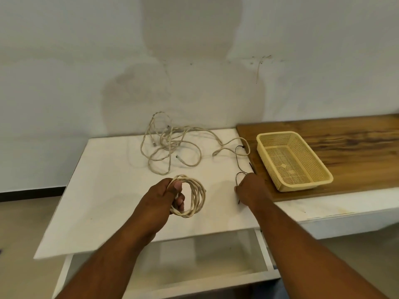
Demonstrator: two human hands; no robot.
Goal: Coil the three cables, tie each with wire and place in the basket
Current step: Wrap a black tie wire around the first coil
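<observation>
Head view, nearest first: the left hand (164, 197) is clamped around a finished coil of cream cable (191, 196), thumb over the loops, held just above the white surface (112, 190). The right hand (251, 188) lies palm down, fingers closed, pinching a thin black tie wire (239, 167) beside the wooden board (345, 147). To do this step well, the coil should stay pinched tight so the loops do not spring apart while the wire is lifted, threaded through and twisted. Farther back, the remaining cables (172, 145) lie tangled and uncoiled, and the empty beige basket (323, 178) waits on the board.
</observation>
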